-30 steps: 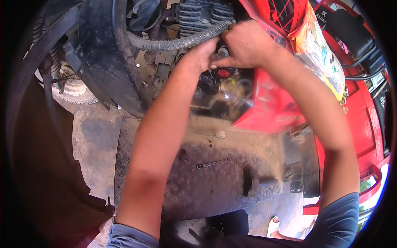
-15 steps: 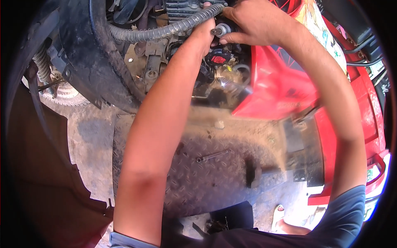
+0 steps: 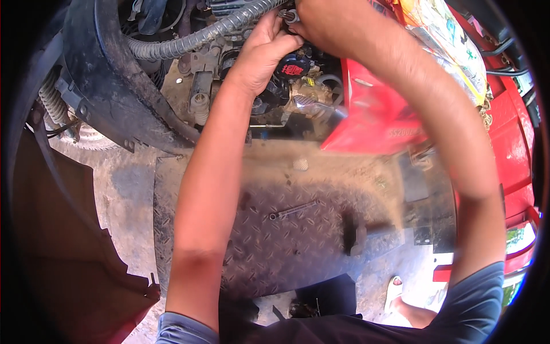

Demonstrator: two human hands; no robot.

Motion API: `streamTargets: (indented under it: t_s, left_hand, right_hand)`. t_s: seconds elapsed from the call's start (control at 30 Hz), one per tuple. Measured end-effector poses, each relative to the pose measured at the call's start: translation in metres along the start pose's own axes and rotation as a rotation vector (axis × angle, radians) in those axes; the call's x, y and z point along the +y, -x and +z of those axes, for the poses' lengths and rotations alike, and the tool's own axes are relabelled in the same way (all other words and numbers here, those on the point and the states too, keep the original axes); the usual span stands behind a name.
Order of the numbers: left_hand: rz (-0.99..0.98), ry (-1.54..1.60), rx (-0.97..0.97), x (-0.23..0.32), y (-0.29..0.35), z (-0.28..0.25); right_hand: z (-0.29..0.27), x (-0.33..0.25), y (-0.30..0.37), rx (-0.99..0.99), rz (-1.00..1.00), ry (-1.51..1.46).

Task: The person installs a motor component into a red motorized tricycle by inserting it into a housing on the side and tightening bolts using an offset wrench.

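My right hand [image 3: 327,24] reaches in from the right over the engine. Its fingers close round a small silvery metal part [image 3: 290,16] with a toothed, dark stub; much of the part is hidden by the hand. Directly beside it is my left hand [image 3: 258,59], its thumb stretched out and apart from the other fingers. Those fingers point up next to the metal part, their tips hidden near the grey ribbed hose [image 3: 212,41]. Below the hands sits a black round cap [image 3: 293,69] with red marking, close to a brass-coloured fitting [image 3: 309,94].
A wrench [image 3: 295,210] lies on the dirty tread-plate floor [image 3: 263,246]. To the right is a red body panel [image 3: 372,109], with a colourful plastic bag [image 3: 444,43] beyond it. A black curved fender [image 3: 106,74] stands at the left. Someone's sandalled foot [image 3: 394,292] shows below.
The view has shifted slightly. My left hand has drawn back so its thumb and palm now show beside the metal part. My right hand still holds the part, now turned and higher in view.
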State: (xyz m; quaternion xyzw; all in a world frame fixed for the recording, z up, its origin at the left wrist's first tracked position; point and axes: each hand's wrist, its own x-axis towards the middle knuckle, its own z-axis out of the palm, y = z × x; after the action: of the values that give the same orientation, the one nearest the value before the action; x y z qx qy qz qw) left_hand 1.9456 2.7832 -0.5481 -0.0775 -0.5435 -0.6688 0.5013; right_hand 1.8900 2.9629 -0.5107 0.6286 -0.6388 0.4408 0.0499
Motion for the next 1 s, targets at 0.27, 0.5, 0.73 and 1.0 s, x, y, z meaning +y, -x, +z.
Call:
streamTargets:
  t_s: [0.27, 0.5, 0.73, 1.0]
  left_hand:
    - [0.056, -0.598, 0.160, -0.011, -0.015, 0.021]
    - [-0.056, -0.921, 0.335, -0.017, -0.005, 0.040]
    - [0.210, -1.372, 0.099, -0.023, -0.025, 0.044]
    - [-0.184, -1.236, 0.030, -0.018, -0.037, 0.028]
  right_hand:
    - [0.000, 0.022, -0.014, 0.057, -0.081, 0.214]
    - [0.046, 0.077, -0.022, 0.206, 0.626, -0.896]
    - [0.057, 0.089, -0.043, 0.319, 0.512, -1.119]
    - [0.066, 0.096, -0.080, 0.401, 0.476, -0.925]
